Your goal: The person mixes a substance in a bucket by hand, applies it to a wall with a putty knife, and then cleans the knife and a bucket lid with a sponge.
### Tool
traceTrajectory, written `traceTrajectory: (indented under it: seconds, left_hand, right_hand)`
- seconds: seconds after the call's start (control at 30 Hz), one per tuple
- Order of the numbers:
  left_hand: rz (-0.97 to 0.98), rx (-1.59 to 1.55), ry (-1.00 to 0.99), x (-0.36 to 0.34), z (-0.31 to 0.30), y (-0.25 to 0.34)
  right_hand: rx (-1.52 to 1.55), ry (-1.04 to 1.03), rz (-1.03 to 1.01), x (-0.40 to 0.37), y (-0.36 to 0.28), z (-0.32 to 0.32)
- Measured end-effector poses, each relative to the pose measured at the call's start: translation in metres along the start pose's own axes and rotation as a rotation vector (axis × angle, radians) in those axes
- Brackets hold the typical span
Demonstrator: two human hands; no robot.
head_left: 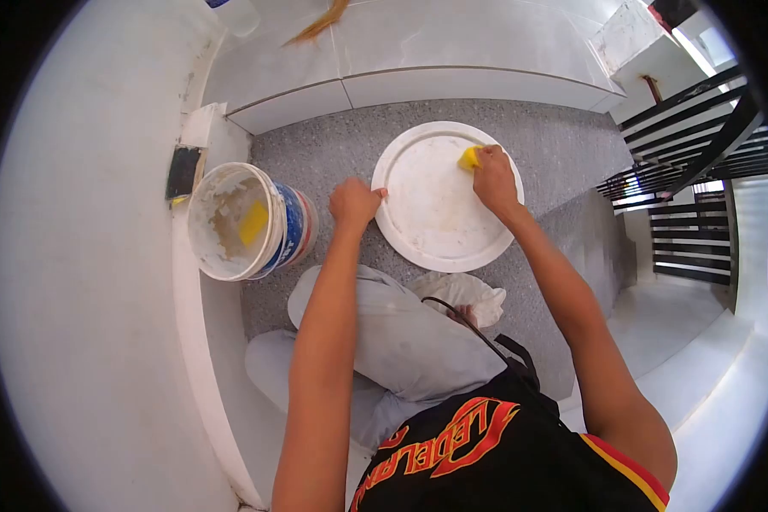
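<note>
A large white round lid (435,196) with a raised rim lies flat on the speckled grey floor in front of my knees. My left hand (356,203) is closed at its left edge, thumb over the rim; the other fingers are curled and partly hidden. In my right hand (493,175) a yellow sponge (469,159) is gripped, pressed to the lid's upper right surface. Faint smudges mark the lid. Left of my left hand stands a white and blue bucket (290,224), smeared inside, holding a yellow piece (253,224) that looks like another sponge.
A tiled step (452,89) runs across the far side, with a brown bristly thing (320,24) on top. The white wall (94,256) rises close on the left beside the bucket. Black metal railings (691,235) stand at the right, by descending stairs.
</note>
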State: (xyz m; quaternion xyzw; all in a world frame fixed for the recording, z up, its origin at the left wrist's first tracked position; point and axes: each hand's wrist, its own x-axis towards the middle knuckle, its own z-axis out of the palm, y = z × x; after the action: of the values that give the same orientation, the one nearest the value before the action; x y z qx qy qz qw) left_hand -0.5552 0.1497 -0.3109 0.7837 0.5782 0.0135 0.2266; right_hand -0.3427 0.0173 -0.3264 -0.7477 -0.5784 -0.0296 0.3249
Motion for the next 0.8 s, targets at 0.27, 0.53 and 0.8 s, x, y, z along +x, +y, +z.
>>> traceTrajectory:
  seconds: [0.27,0.53,0.8]
  left_hand:
    - [-0.004,0.071,-0.168,0.005,-0.017,0.014]
    - [-0.021,0.119,-0.134,0.014,0.000,0.007]
    - [-0.026,0.076,-0.175,-0.007,-0.026,0.029]
  right_hand:
    - [0.364,-0.337,0.020,-0.062,-0.072,0.003]
    - [0.066,-0.271,-0.510,0.057,0.014,-0.008]
    - [0.027,-0.375,-0.041,-0.026,-0.054,0.004]
